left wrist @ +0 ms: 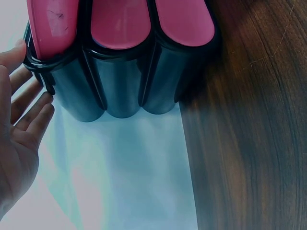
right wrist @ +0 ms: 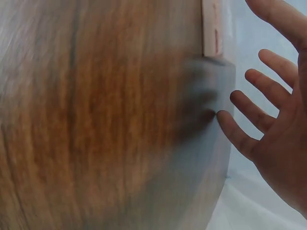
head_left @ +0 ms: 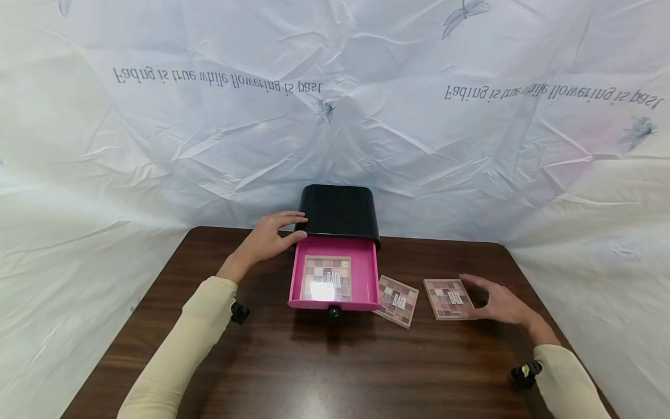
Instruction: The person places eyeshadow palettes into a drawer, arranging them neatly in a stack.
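A black drawer unit (head_left: 339,209) stands at the table's back, its pink top drawer (head_left: 366,265) pulled out. Inside the drawer lies an eyeshadow palette (head_left: 319,273) marked BACK. My left hand (head_left: 266,237) touches the unit's left side near the top with fairly straight fingers; the left wrist view shows this hand (left wrist: 19,139) beside the top drawer's edge. On the right, my right hand (head_left: 499,302) is spread around the right side of another palette (head_left: 447,299) on the table. In the right wrist view, only that palette's edge (right wrist: 212,28) shows, near the thumb.
A third palette (head_left: 400,301) lies tilted on the table, its left corner beside the open drawer. The drawer's black knob (head_left: 334,313) points toward me. Two lower pink drawers (left wrist: 120,24) are closed. White printed sheeting (head_left: 251,145) hangs behind the brown table (head_left: 366,372).
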The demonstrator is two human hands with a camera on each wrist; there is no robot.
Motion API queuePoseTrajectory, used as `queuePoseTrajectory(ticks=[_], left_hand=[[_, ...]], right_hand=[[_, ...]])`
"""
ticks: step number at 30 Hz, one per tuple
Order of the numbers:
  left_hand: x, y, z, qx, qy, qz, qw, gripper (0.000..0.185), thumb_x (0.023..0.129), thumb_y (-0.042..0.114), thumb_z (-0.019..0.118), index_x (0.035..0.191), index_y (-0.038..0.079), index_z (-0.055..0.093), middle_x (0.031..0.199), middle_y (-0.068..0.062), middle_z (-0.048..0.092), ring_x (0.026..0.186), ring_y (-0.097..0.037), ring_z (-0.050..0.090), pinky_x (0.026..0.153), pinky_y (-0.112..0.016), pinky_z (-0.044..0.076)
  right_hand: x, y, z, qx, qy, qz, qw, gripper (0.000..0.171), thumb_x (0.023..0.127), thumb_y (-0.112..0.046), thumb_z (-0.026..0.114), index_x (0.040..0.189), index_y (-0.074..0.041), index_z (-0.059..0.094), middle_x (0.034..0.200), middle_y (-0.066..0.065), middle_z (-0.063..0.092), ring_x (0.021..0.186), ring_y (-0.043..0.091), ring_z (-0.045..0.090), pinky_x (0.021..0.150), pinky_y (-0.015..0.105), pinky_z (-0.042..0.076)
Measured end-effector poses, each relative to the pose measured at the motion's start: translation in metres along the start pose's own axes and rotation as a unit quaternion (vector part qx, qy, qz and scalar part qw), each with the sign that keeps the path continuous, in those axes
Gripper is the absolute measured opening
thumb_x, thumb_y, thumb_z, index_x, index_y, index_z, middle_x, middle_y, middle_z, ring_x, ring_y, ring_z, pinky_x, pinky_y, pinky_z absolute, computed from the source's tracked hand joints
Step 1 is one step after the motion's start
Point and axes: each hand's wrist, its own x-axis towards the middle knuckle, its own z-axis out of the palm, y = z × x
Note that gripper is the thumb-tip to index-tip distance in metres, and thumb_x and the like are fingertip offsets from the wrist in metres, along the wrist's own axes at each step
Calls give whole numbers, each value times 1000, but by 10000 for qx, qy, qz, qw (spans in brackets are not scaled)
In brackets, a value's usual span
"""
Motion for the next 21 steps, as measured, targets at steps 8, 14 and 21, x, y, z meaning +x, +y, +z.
queuePoseTrajectory(ticks=[8,14,21], left_hand=[[0,0,-1,-12,30,33,10000,48,98,39,70,137,11,67,144,-8,60,136,-30,54,110,-52,44],[0,1,0,-59,16,-24,10000,48,98,39,71,137,11,67,144,-7,60,136,-30,53,111,-52,44],[0,1,0,-48,17,-41,10000,47,98,38,70,137,11,67,144,-7,60,137,-30,53,111,-52,44]], right_hand=[[5,11,5,195,-321,-104,9992,111,74,-44,91,159,-3,32,159,34,29,141,59,29,99,75,38],[10,16,7,126,-396,-333,9986,115,71,-45,93,158,0,32,157,34,31,141,58,32,100,75,37],[14,16,8,-105,-408,-433,9982,115,69,-47,93,156,0,36,156,34,34,137,60,33,98,77,37]])
